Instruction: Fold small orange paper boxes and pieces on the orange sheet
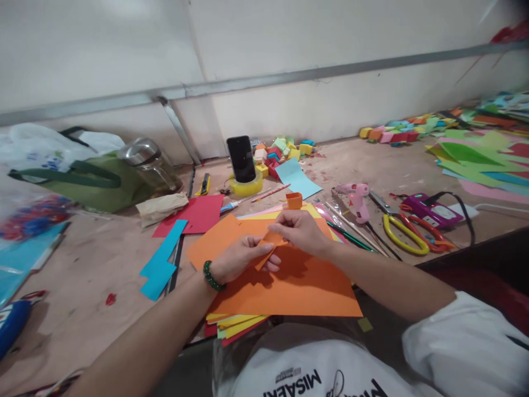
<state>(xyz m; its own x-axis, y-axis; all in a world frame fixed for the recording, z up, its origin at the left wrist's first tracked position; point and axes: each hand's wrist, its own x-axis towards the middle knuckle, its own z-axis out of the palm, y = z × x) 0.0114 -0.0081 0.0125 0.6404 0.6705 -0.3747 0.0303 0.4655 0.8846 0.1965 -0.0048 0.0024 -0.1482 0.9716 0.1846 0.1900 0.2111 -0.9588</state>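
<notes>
Between my hands is a small folded orange paper piece (pixel 266 255), over a large orange sheet (pixel 314 295). My left hand (pixel 248 256), with a green bead bracelet at the wrist, pinches the piece from the left and below. Thumb and fingertips of my right hand (pixel 300 229) grip its upper right part. Coloured sheets (pixel 237 325) are stacked under the orange one. Just beyond my right hand stands a small open orange paper box (pixel 294 200). Another orange sheet (pixel 212 240) lies under and beside my left hand.
Pink glue gun (pixel 360 204), yellow-handled scissors (pixel 405 234) and a purple device (pixel 432 209) lie to the right. Behind are a phone (pixel 241 159) on a yellow tape roll (pixel 247 184) and small paper cubes (pixel 281 149). Blue paper (pixel 161 264) and a glass jar (pixel 151 165) are left.
</notes>
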